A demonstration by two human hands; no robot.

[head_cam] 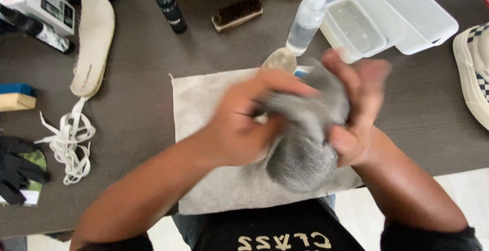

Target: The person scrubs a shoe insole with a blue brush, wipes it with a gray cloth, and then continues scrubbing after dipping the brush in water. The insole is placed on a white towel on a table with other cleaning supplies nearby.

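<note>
With both hands, left (237,129) and right (356,111), clamped on the grey cloth (305,144) bunched round something above the towel (204,103) on the worktop (142,98), keep your grip firm and rub evenly.

A white insole (93,42) lies at the far left above tangled white laces (69,141); a wooden brush (237,13), a clear bottle (306,22) and stacked plastic tubs (407,11) sit far right, a checkered shoe (476,73) at the right edge
</note>
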